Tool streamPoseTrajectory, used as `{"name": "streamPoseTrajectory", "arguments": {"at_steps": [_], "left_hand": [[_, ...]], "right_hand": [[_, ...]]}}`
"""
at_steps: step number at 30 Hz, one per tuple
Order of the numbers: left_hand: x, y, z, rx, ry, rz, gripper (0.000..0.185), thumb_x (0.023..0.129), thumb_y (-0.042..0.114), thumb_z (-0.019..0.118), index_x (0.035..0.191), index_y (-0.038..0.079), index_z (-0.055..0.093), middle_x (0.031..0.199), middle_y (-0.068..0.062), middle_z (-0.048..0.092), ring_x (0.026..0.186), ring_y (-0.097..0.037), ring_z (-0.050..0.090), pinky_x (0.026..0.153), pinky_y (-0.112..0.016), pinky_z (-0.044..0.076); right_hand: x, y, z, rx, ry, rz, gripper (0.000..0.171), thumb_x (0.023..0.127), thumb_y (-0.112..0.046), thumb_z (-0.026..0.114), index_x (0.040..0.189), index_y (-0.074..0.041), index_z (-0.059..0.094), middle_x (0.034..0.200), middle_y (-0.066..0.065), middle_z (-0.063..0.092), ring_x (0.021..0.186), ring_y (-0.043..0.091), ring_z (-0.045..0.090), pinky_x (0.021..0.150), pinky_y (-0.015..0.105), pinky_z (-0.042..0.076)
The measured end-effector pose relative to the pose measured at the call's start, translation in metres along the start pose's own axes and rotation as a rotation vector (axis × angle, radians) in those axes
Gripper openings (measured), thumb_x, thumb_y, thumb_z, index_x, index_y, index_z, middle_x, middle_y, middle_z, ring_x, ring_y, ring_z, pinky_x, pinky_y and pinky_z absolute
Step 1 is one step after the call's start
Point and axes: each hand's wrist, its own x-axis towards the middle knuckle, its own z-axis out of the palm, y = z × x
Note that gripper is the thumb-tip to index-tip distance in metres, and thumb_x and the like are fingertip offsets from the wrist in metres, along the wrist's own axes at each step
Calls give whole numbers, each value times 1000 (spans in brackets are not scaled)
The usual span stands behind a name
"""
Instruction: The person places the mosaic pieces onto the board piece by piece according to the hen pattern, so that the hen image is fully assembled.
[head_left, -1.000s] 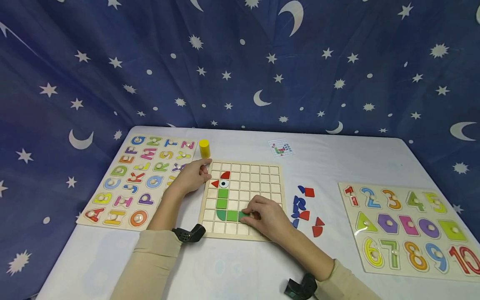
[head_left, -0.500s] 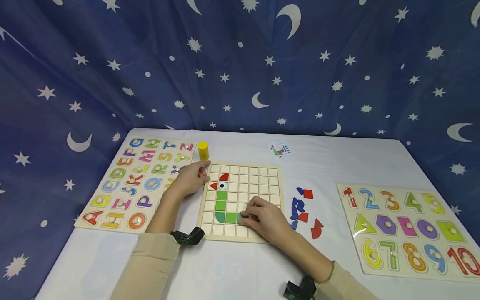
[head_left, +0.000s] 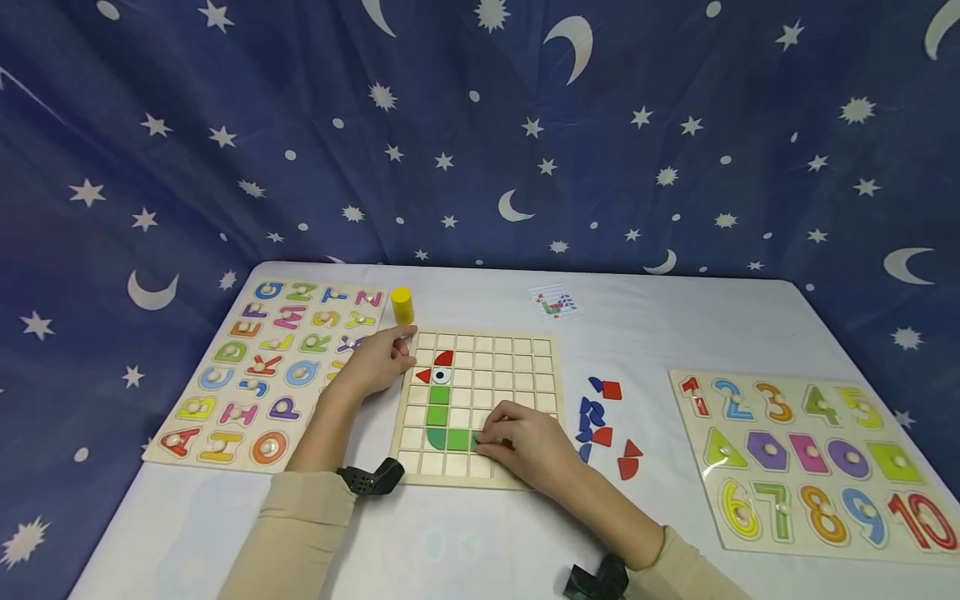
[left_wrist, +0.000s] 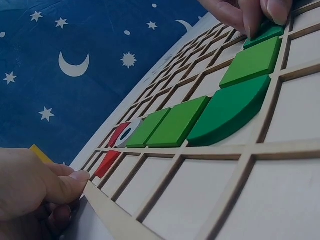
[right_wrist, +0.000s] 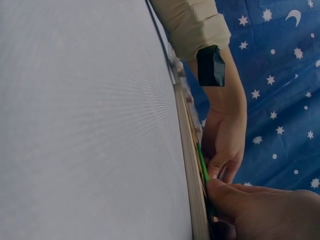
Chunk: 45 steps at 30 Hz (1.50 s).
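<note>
A wooden grid board (head_left: 517,367) lies mid-table. On it a column of green squares (head_left: 438,404) runs down from a red and white bird head (head_left: 441,369), then bends right through a green quarter round (left_wrist: 230,110). My right hand (head_left: 517,442) has curled fingertips on the last green piece (left_wrist: 265,35) of that row, in a lower cell. In the right wrist view my right hand (right_wrist: 260,205) pinches that green piece (right_wrist: 202,165) against the board's edge. My left hand (head_left: 375,362) rests relaxed at the board's upper left edge, thumb (left_wrist: 60,185) against the frame.
Loose red and blue pieces (head_left: 600,412) lie right of the board. An alphabet puzzle (head_left: 270,367) is at the left and a number puzzle (head_left: 810,458) at the right. A yellow cylinder (head_left: 402,305) and a small pattern card (head_left: 555,302) sit behind. A starred blue curtain backs the table.
My right hand's fingers have crept slightly left on the green piece. The left hand has stayed at the board's edge.
</note>
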Motion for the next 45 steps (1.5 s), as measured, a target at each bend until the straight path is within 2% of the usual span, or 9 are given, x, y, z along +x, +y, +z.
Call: {"name": "streamPoseTrajectory", "arguments": {"at_steps": [6, 13, 19, 22, 25, 30, 34, 40, 45], "left_hand": [[-5, -4, -3, 8, 5, -17, 53, 93, 13, 59, 143, 10, 41, 94, -5, 51, 84, -18, 48, 75, -31, 38], [-8, -7, 4, -32, -2, -13, 53, 92, 11, 60, 142, 8, 43, 91, -5, 51, 82, -17, 47, 73, -30, 39], [-8, -4, 13, -57, 4, -12, 53, 91, 10, 61, 142, 9, 43, 90, -5, 50, 82, -17, 47, 75, -31, 39], [-8, -4, 17, -55, 4, -10, 53, 91, 9, 60, 142, 8, 43, 90, -5, 50, 83, -17, 47, 76, -31, 38], [-11, -6, 21, -66, 4, -23, 53, 91, 9, 61, 141, 9, 44, 91, -4, 50, 83, -16, 47, 77, -31, 38], [-14, -11, 28, -72, 23, -38, 52, 90, 9, 62, 140, 9, 46, 90, -4, 51, 82, -16, 48, 77, -31, 38], [-14, -13, 29, -51, 39, -28, 52, 90, 9, 62, 139, 8, 47, 90, -4, 51, 82, -16, 48, 76, -31, 39], [-9, -10, 17, -18, 65, -9, 51, 91, 10, 61, 139, 8, 47, 90, -5, 51, 81, -17, 47, 75, -31, 38], [-1, -3, 6, 14, 76, 19, 51, 91, 11, 61, 140, 8, 46, 90, -5, 50, 81, -17, 47, 76, -31, 37]], "right_hand": [[2, -9, -18, -31, -89, 36, 13, 83, -34, 72, 91, -26, 76, 95, -15, 62, 74, -1, 56, 67, 19, 48], [-16, -2, -64, -121, -212, 167, 17, 83, -33, 72, 98, -24, 74, 96, -14, 63, 70, -3, 52, 62, 18, 44], [-50, 27, -102, -192, -254, 382, 25, 78, -28, 77, 102, -23, 72, 93, -6, 64, 68, 5, 52, 55, 19, 42], [-66, 41, -110, -194, -287, 488, 28, 76, -29, 78, 102, -22, 71, 90, -5, 63, 69, 7, 52, 54, 19, 42], [-78, 50, -111, -193, -332, 542, 29, 74, -28, 80, 101, -23, 70, 82, -6, 59, 67, 8, 49, 54, 20, 41], [-90, 60, -109, -206, -404, 563, 27, 71, -28, 82, 94, -24, 69, 76, -9, 55, 67, 9, 48, 56, 23, 41], [-90, 67, -108, -198, -466, 570, 26, 71, -27, 82, 92, -24, 67, 72, -9, 54, 67, 9, 48, 61, 24, 44], [-78, 71, -110, -172, -502, 548, 26, 72, -22, 81, 94, -20, 66, 73, -8, 59, 68, 10, 52, 65, 28, 50], [-63, 72, -115, -197, -519, 522, 26, 74, -19, 80, 96, -20, 66, 72, -8, 58, 69, 10, 52, 66, 28, 50]]}}
